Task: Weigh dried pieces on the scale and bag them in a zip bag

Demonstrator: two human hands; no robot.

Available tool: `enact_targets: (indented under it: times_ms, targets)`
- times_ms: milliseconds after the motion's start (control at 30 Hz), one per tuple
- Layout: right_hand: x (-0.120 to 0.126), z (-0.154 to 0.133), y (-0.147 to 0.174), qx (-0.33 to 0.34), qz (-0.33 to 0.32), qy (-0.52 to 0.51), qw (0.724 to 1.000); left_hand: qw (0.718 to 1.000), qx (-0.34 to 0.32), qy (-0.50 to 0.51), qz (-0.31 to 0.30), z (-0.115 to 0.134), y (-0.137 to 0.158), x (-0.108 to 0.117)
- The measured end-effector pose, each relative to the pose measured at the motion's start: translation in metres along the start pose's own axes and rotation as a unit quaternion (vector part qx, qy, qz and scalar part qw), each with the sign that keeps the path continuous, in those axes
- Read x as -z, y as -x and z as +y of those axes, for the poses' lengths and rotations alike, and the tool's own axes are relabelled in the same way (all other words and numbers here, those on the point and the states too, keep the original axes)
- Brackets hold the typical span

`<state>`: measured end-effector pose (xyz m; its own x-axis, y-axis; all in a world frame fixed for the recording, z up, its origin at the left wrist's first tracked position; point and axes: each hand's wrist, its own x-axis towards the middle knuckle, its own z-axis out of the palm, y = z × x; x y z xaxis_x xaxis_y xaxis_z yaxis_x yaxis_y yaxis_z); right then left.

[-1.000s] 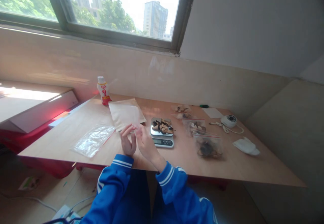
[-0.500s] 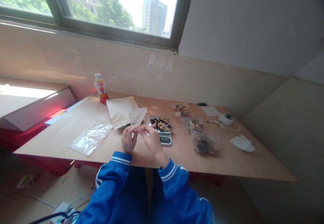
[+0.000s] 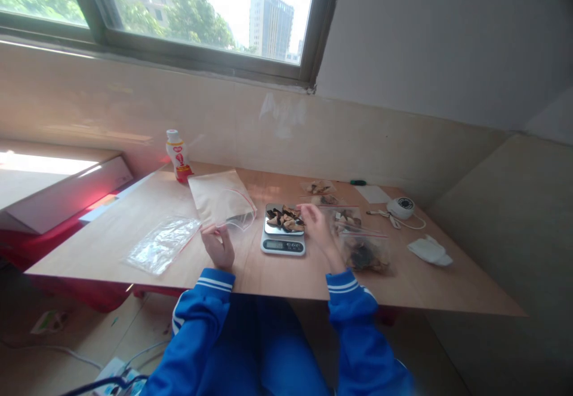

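The right hand [image 3: 317,227] has left the clear bag [image 3: 242,219] for the dried slices [image 3: 285,220], fingers narrowed; whether it grips one, I cannot tell. The left hand [image 3: 218,248] now pinches the bag alone. The slices lie heaped on the scale [image 3: 283,247].

there are four filled bags [image 3: 366,254], one scale [image 3: 283,247], one bottle [image 3: 179,157] and one domed camera [image 3: 398,209].
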<state>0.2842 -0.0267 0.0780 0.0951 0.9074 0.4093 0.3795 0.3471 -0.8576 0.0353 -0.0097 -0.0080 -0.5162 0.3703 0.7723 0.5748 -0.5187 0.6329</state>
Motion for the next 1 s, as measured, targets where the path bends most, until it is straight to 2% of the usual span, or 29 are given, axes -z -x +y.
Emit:
enact_targets:
  times_ms: [67, 100, 167, 267, 367, 500, 600, 833, 933, 1000]
  targets:
    - [0.012, 0.012, -0.001, 0.028, 0.019, 0.058, 0.998, 1.000, -0.005, -0.012, -0.008, 0.001, 0.000, 0.001]
    - [0.016, 0.018, 0.000, 0.041, 0.008, 0.087, 0.995, 1.000, -0.011, -0.023, -0.013, 0.001, 0.000, 0.001]
    - [0.018, 0.030, 0.002, 0.054, -0.044, 0.133, 0.989, 0.998, -0.025, -0.047, -0.023, 0.004, -0.001, 0.002]
    - [0.013, 0.048, 0.006, 0.034, -0.132, 0.187, 0.973, 0.997, -0.031, -0.054, -0.045, 0.010, -0.003, 0.002]
    - [0.005, 0.063, 0.008, 0.025, -0.170, 0.208, 0.963, 0.996, -0.025, -0.049, -0.065, 0.014, -0.003, 0.001]
    - [0.001, 0.070, 0.008, 0.036, -0.154, 0.183, 0.970, 0.994, -0.045, -0.035, -0.090, 0.013, -0.003, -0.001]
    - [0.003, 0.066, 0.007, 0.047, -0.132, 0.163, 0.977, 0.991, -0.069, -0.019, -0.116, 0.010, -0.003, -0.003]
    - [0.006, 0.056, 0.010, 0.045, -0.081, 0.152, 0.984, 0.986, -0.105, -0.003, -0.132, 0.011, -0.003, -0.003]
    - [0.006, 0.042, 0.006, 0.040, -0.038, 0.155, 0.986, 0.984, -0.109, -0.009, -0.142, 0.010, -0.002, -0.003]
    - [0.002, 0.023, 0.001, 0.050, -0.007, 0.142, 0.989, 0.982, -0.112, -0.013, -0.153, 0.009, -0.001, -0.003]
